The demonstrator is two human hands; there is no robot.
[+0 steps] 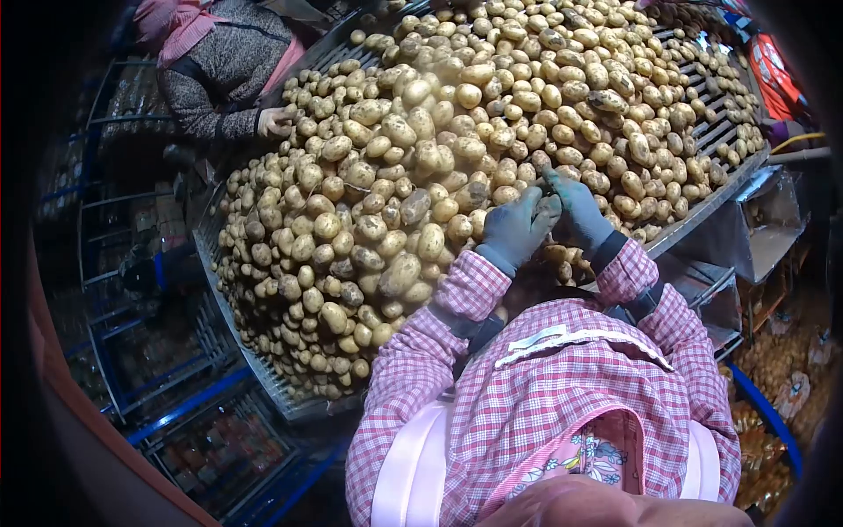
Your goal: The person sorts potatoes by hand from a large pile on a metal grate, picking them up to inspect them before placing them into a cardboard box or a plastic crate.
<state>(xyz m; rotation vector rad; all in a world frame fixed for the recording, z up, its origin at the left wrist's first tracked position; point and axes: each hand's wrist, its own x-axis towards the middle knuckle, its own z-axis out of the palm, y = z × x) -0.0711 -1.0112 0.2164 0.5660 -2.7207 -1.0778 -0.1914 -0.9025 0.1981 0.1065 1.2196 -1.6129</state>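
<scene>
My left hand [514, 230], in a grey-blue glove, is held over the near edge of a large heap of potatoes [399, 180]. Its fingers are curled and close against my right hand [580, 213], which wears the same kind of glove. The right hand's fingers are bent inward toward the left, with one finger pointing up. Whatever lies between the two hands is hidden by the gloves. Loose, dusty potatoes of mixed sizes surround both hands, and a few lie below them near my apron [571, 351].
The heap rests on a slatted metal table [713, 132] with a raised rim. Across on the left, a co-worker's hand [277, 122] touches the potatoes. Another person's red sleeve [774, 75] shows at the far right. Metal chutes [768, 220] hang along the right side, above blue rails.
</scene>
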